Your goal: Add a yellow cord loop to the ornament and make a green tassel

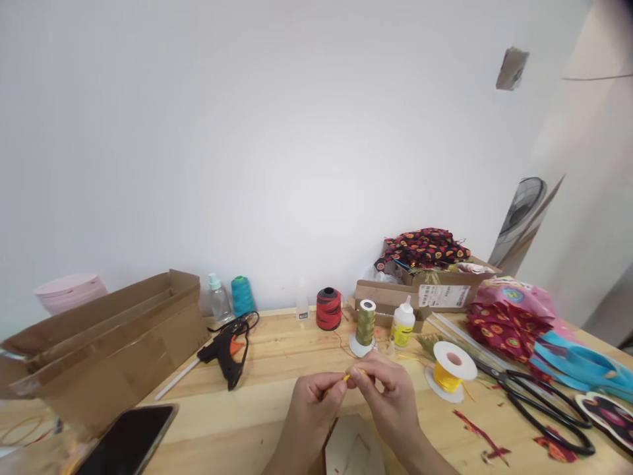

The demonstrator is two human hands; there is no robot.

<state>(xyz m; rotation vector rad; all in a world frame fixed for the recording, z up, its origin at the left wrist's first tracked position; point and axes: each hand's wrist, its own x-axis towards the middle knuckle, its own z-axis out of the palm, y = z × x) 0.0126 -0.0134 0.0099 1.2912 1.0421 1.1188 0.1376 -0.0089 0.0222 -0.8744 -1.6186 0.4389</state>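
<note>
Black glue gun with orange trigger [223, 350] lies on pale wooden table [270, 369]. Left hand [312, 404] pinches thin yellow cord [347, 377] between thumb and forefinger. Cord sits between hands, beige board [352, 448] below. Right hand [390, 392] pinches cord too. Farther right: white spool wound with yellow cord [447, 380], black-handled scissors [502, 377].

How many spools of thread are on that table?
4: a teal one behind the glue gun, a red-and-black one near the middle, an olive-green one right of that, and a yellow one right of the right hand. Others may be hidden.
</note>
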